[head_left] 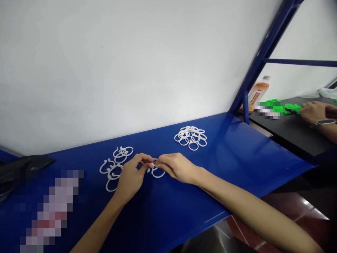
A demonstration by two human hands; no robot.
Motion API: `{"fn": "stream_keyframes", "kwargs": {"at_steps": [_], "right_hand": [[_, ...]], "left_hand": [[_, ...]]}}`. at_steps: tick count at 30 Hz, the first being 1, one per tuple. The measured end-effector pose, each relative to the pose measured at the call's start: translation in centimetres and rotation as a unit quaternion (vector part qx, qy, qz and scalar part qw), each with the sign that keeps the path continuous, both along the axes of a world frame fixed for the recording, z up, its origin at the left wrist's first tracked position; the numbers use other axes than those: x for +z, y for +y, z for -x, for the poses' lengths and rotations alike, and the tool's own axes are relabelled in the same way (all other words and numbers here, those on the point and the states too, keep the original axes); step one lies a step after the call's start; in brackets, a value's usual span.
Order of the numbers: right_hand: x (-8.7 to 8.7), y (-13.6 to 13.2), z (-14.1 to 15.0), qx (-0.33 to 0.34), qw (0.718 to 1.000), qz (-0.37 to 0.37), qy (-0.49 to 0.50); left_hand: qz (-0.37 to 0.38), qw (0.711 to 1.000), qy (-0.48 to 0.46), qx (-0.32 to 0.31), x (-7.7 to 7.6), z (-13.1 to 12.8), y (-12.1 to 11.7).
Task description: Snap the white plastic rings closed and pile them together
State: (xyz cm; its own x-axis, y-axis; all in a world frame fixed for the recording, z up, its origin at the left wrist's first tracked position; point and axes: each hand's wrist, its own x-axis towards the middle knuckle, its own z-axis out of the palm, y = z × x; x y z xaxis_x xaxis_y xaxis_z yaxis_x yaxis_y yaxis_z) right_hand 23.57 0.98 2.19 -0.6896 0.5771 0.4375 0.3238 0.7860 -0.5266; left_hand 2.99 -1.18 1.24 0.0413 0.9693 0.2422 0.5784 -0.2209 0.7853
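Between my two hands is a white plastic shower curtain ring [158,176], held just over the blue tabletop. My left hand [133,174] pinches one end of it near the clasp, thumb against forefinger. From the other side, my right hand [179,168] grips the ring's upper part with closed fingers. The clasp is partly hidden by the fingertips. Left of my left hand lies a loose group of similar white rings [121,154], several with ends apart. Beyond my right hand, a pile of white rings [184,134] lies toward the wall, and many look closed.
A black plastic bag [31,162] and a pixelated item [59,202] lie at left. A white wall [131,70] borders the blue table [189,211]. Past the blue metal frame [246,109], another person's hands [314,112] work with green pieces [292,107] beside a bottle [259,93].
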Motion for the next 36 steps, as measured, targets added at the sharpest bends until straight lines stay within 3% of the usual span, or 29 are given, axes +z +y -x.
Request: {"fn": "stream_keyframes", "kwargs": {"at_steps": [5,9,11,14,17,20,26,36], "right_hand": [[0.7,-0.3,0.1,-0.023,0.998,0.01,0.053],[2.0,0.7,-1.1,-0.084,0.992,-0.009,0.094],[2.5,2.0,-3.1,-0.154,0.981,-0.038,0.109],[2.2,4.5,-7.5,-0.267,0.954,-0.091,0.101],[0.8,6.5,-11.5,-0.346,0.929,-0.116,0.06],[-0.7,7.4,-13.6,-0.39,0.915,-0.106,0.023],[-1.8,7.4,-13.3,-0.406,0.909,-0.08,-0.043],[-0.7,5.8,-11.9,-0.41,0.902,-0.128,-0.031]], "left_hand": [[-0.04,0.999,0.029,0.01,0.8,0.0,0.1],[-0.143,0.983,0.112,-0.015,0.9,0.1,-0.1],[-0.179,0.969,0.164,-0.046,0.4,0.3,-0.1],[-0.163,0.955,0.237,-0.078,-0.5,0.4,0.0],[-0.134,0.944,0.287,-0.091,-1.2,0.5,0.1],[-0.119,0.939,0.31,-0.095,-1.5,0.6,0.1],[-0.099,0.943,0.307,-0.076,-1.0,1.0,-0.1],[-0.111,0.945,0.301,-0.068,-1.2,1.5,0.4]]}}
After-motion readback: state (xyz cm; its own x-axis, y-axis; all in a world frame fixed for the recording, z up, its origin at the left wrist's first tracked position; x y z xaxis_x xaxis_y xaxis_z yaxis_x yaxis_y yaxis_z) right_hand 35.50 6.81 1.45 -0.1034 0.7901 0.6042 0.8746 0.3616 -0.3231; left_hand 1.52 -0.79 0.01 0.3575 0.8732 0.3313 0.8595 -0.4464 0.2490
